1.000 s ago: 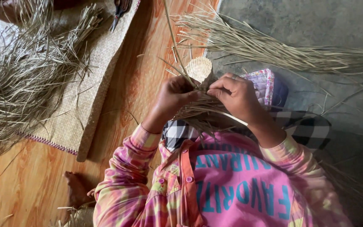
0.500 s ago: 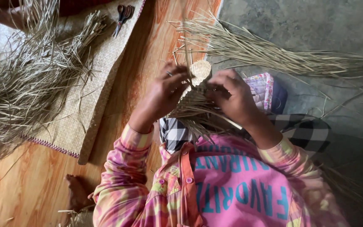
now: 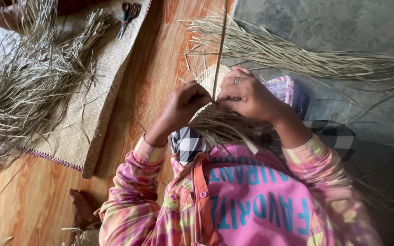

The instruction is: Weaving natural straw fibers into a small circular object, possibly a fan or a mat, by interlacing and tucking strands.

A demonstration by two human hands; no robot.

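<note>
A small woven straw piece [image 3: 208,77] with loose strand ends fanning toward my lap sits between both hands. My left hand [image 3: 184,105] pinches its near edge where the strands meet. My right hand [image 3: 247,94], with a ring on one finger, grips the piece from the right and covers much of it. One long dry strand [image 3: 221,41] rises straight up from between my fingers past the top of the view. Which hand holds that strand I cannot tell.
A woven mat [image 3: 97,86] lies at left under a heap of dry straw [image 3: 19,82]. Scissors [image 3: 127,14] rest at the mat's top. Another straw bundle [image 3: 306,57] spreads over the grey concrete floor at right. My bare foot [image 3: 82,206] rests on the orange wooden floor.
The woven piece has turned and my right hand now covers more of it. A long strand now stands straight up between my hands. Both hands shifted slightly upward.
</note>
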